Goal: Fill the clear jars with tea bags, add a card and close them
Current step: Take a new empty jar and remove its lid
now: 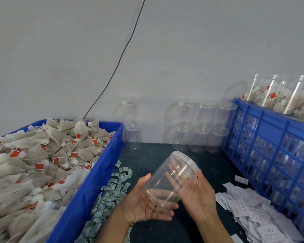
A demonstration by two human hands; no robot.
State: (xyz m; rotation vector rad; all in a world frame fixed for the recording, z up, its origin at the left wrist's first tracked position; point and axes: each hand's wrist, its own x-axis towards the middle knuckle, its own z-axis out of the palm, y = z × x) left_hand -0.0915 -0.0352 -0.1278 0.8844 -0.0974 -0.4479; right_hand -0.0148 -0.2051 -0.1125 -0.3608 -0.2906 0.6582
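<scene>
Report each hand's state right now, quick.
Left hand: fingers curled under the empty clear jar, holding its base.
Right hand: open, straight fingers against the jar's side, steadying it.

Dark mat [209, 165] — blue bins [88, 181], stacked empty jars [200, 135], cards [249, 209], sachets [111, 192]

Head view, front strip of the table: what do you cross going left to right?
Blue bin of tea bags → green-printed packets → left hand → clear jar → right hand → white cards → blue crate.
</scene>
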